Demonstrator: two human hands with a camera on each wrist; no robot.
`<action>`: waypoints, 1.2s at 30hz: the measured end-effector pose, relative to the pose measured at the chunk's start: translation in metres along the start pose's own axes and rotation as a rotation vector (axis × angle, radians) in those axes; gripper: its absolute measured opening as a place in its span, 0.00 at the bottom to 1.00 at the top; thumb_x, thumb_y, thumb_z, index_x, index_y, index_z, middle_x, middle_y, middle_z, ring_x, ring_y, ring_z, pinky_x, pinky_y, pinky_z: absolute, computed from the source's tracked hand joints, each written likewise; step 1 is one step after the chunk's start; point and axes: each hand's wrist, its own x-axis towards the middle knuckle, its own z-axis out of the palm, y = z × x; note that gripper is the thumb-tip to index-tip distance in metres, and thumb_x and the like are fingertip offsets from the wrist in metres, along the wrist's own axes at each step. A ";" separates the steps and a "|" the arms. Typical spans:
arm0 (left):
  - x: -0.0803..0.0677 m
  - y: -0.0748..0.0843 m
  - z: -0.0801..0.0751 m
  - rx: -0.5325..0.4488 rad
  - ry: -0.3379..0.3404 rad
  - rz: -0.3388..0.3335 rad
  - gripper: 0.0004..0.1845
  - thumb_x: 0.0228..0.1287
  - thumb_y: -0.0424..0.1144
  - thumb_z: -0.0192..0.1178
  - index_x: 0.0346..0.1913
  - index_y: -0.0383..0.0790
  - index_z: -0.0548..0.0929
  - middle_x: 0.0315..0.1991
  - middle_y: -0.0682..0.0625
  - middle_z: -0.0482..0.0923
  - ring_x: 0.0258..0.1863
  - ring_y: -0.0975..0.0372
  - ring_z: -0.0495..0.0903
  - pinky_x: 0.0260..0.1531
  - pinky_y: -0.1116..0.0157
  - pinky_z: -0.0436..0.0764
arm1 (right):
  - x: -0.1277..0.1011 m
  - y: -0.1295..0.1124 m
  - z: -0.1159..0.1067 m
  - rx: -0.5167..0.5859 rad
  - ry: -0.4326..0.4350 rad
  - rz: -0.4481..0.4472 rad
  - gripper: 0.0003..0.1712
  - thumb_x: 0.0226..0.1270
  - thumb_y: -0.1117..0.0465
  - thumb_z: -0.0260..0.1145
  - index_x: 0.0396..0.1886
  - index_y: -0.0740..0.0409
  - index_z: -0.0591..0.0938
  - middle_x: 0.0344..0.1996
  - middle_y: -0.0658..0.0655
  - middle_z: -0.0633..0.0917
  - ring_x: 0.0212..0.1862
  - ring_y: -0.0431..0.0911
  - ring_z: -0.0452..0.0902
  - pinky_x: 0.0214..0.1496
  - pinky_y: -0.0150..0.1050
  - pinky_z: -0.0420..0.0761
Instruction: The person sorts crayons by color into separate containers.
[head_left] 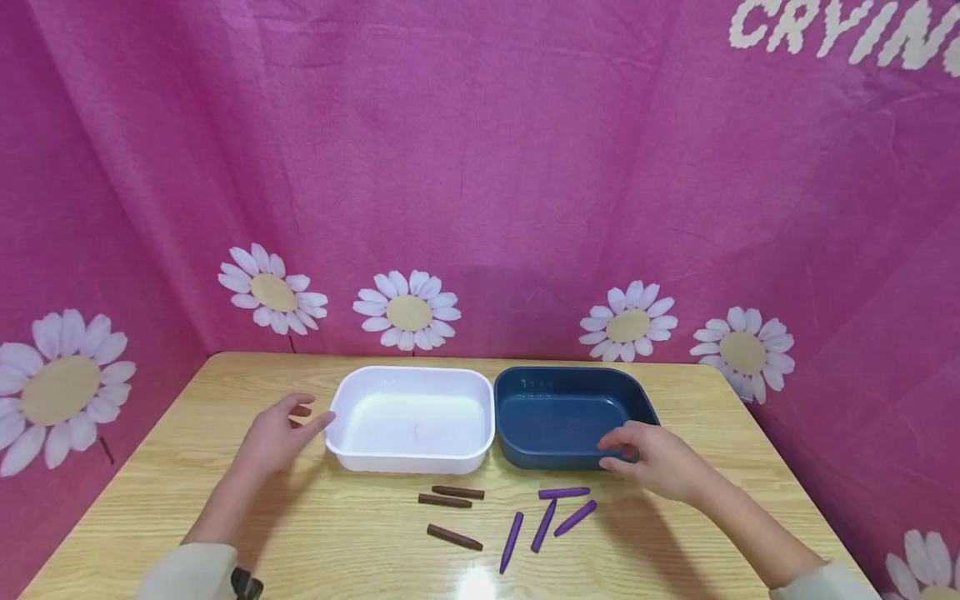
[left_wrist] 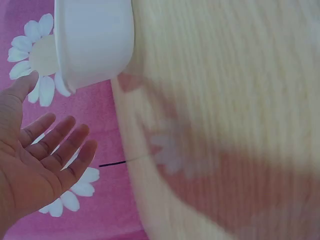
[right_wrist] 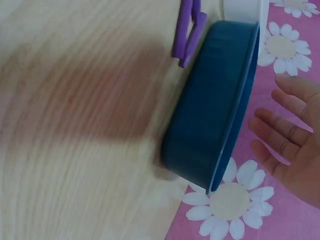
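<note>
Beside the left end of a white tray [head_left: 411, 463] is my left hand [head_left: 279, 435], its thumb near the rim and its fingers loosely bent around nothing. My right hand [head_left: 660, 460] hovers over the front right corner of a dark blue tray [head_left: 540, 458], fingers relaxed and holding nothing. The right wrist view shows that palm [right_wrist: 302, 165] empty beside the blue tray's rim. Brown crayons, among them a front one [head_left: 454, 537], lie before the white tray. Several purple crayons, one of them upright in view [head_left: 512, 542], lie before the blue tray.
Both trays stand side by side near the back of the wooden table [head_left: 360, 550]. Behind them hangs a pink curtain [head_left: 480, 200] with printed daisies, close to the table's back edge. A dark band [head_left: 246, 583] shows at my left wrist.
</note>
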 end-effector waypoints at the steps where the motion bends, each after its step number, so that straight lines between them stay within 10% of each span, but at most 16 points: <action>1: 0.000 -0.001 0.002 -0.011 -0.005 -0.006 0.35 0.61 0.56 0.57 0.60 0.30 0.69 0.52 0.31 0.75 0.48 0.43 0.78 0.45 0.51 0.78 | -0.001 -0.001 0.002 0.009 -0.010 -0.008 0.13 0.58 0.55 0.67 0.41 0.54 0.84 0.36 0.49 0.84 0.36 0.40 0.76 0.38 0.36 0.79; 19: -0.003 -0.010 0.023 -0.100 -0.030 -0.033 0.32 0.65 0.49 0.55 0.64 0.29 0.65 0.49 0.32 0.77 0.44 0.45 0.80 0.44 0.53 0.78 | -0.010 0.002 0.054 0.111 -0.124 -0.103 0.08 0.56 0.59 0.68 0.36 0.55 0.85 0.31 0.47 0.84 0.34 0.39 0.76 0.37 0.33 0.77; 36: -0.003 -0.008 0.038 -0.182 0.007 -0.034 0.27 0.69 0.41 0.48 0.67 0.34 0.62 0.52 0.29 0.75 0.45 0.43 0.80 0.44 0.54 0.79 | -0.019 0.004 0.085 -0.075 0.077 -0.269 0.08 0.50 0.61 0.71 0.33 0.48 0.85 0.30 0.43 0.80 0.34 0.36 0.71 0.37 0.33 0.74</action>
